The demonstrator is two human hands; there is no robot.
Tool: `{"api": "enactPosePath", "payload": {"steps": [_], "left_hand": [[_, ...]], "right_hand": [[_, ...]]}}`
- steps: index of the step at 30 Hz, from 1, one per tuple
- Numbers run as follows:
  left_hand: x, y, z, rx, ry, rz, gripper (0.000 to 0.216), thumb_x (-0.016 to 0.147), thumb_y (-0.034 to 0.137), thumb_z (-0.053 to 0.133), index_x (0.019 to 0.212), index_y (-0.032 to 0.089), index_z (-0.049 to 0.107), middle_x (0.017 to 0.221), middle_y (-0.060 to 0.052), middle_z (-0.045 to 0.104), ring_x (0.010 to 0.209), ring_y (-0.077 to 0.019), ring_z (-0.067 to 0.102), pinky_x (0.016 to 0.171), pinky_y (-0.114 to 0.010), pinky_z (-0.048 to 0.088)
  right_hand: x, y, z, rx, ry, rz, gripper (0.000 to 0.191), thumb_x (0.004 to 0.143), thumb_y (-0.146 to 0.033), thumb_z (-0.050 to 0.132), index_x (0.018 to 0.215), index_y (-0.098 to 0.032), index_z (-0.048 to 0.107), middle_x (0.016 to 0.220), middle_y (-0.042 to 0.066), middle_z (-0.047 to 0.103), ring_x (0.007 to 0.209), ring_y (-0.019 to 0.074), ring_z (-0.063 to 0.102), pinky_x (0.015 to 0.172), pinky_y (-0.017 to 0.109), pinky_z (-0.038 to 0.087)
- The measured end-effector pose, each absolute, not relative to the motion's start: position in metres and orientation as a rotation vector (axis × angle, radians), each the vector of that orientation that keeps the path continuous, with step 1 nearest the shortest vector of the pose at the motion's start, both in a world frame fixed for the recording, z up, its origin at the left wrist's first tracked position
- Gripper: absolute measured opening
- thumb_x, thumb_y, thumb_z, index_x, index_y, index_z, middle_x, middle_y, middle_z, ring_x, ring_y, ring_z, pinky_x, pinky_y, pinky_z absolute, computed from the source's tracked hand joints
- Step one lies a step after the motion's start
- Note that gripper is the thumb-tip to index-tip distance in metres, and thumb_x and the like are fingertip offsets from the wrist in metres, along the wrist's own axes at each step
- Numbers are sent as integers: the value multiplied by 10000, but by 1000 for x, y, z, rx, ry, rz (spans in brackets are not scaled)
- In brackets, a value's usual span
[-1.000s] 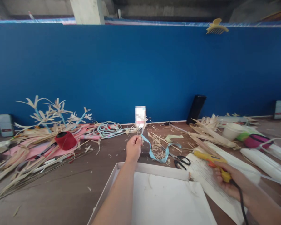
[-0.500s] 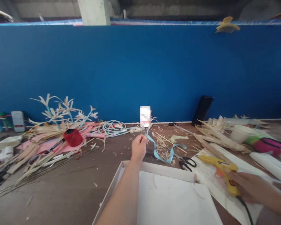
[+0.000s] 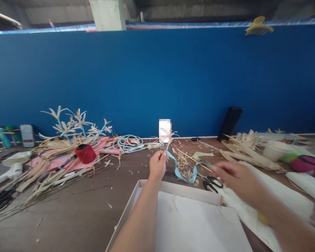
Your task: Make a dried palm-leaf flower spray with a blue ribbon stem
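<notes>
My left hand [image 3: 158, 165] is closed in a pinch on a thin straw stem with a light blue ribbon [image 3: 184, 170] trailing from it to the right. It is held above the brown table [image 3: 76, 206], just beyond the far edge of a white shallow tray [image 3: 173, 188]. My right hand [image 3: 235, 179] is blurred by motion over the black scissors [image 3: 212, 183], near the ribbon's loose end. Its fingers look stretched toward the left and nothing shows in them. A yellow patch of the glue gun [image 3: 262, 218] shows under my right forearm.
Dried straw flowers [image 3: 73, 126], a red thread spool [image 3: 85, 153] and pink sheets lie at the left. A coiled pale blue cord [image 3: 127, 142] is behind. Husk leaves [image 3: 245, 147], a white cup [image 3: 274, 149] and a pink pouch [image 3: 311, 163] sit at the right. A blue wall [image 3: 157, 80] backs the table.
My right hand has let go of the yellow glue gun and swung left toward the ribbon and scissors. My left hand keeps its pinch and has barely moved.
</notes>
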State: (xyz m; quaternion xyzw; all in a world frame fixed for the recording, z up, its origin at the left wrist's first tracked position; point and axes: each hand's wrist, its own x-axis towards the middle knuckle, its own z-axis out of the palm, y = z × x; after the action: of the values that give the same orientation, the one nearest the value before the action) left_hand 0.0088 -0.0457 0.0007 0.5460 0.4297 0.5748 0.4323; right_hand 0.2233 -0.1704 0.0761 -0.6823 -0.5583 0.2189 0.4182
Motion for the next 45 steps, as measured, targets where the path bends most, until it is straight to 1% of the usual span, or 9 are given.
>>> {"api": "enactPosePath", "payload": {"steps": [2,5,7,10,20,27,32,37,45], "left_hand": [[8,-45,1,1374,1084,1437,275,773,408,457,685,162,544,546,26,484,450,-69,363,440,-190,277],[6,-44,3,1388,1097,1450,285,776,415,451,678,163,541,544,25,484,468,-79,391,457,-193,298],[5,-45,4,1390,1101,1460,282,780,412,449,682,165,541,537,28,476,477,-83,398,470,-196,309],[3,-45,7,1407,1104,1462,265,787,391,452,682,165,542,538,30,471,490,-84,395,489,-198,318],[5,-49,11,1431,1116,1431,240,786,358,463,668,168,548,542,33,479,519,-95,418,525,-207,329],[5,-51,14,1455,1138,1428,217,784,327,464,665,164,544,541,30,489,537,-101,436,530,-207,325],[6,-51,13,1485,1130,1439,224,792,322,456,654,164,535,548,26,488,556,-105,438,555,-211,334],[6,-51,13,1495,1132,1458,224,793,315,456,641,166,526,552,23,481,564,-108,437,564,-216,338],[6,-53,16,1544,1194,1467,229,801,322,445,663,164,537,563,28,488,574,-105,440,569,-210,334]], "right_hand": [[184,-141,85,-1659,-1564,582,196,721,-389,559,754,-232,671,597,1,642,523,148,555,475,252,377],[143,-95,83,-1571,-1582,601,257,752,-304,488,926,-228,662,776,33,689,692,181,617,628,288,444],[129,-70,75,-1568,-1646,500,298,765,-282,459,980,-225,656,981,51,671,891,210,597,777,324,425],[120,-51,61,-1534,-1698,577,329,779,-293,440,1002,-187,658,1040,71,653,982,218,566,860,334,392],[120,-62,52,-1456,-1423,794,315,729,-358,474,852,-176,700,873,49,686,837,202,594,752,291,435],[119,-59,41,-1391,-1295,892,348,647,-384,579,885,-149,678,583,1,603,489,116,476,493,246,390],[119,-62,44,-1407,-1361,770,306,643,-398,583,805,-157,680,677,20,642,555,125,502,524,245,384],[119,-63,47,-1444,-1446,660,284,659,-393,572,770,-156,682,685,26,659,624,147,539,579,251,392],[119,-63,46,-1494,-1477,575,259,665,-380,566,766,-178,693,678,18,672,623,156,568,573,253,404]]}}
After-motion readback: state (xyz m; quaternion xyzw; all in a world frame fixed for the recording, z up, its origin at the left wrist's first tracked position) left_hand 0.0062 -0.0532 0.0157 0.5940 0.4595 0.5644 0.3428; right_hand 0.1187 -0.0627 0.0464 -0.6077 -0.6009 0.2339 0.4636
